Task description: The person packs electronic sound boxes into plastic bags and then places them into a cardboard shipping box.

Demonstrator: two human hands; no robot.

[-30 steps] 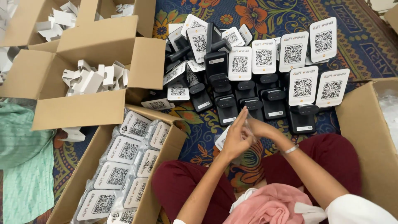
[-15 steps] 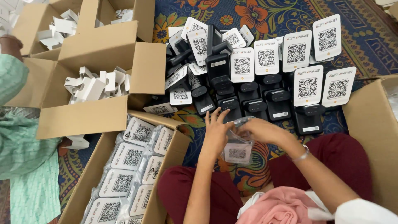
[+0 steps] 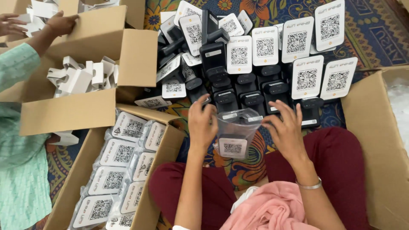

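Plastic bag now pulled open between left hand, right hand.

Clear bag between the fingers, white code-patterned card inside. Beyond the fingers: black stands with white cards. Brown cardboard box left of them. Blue floral rug. Maroon trousers, pink cloth, silver bangle.
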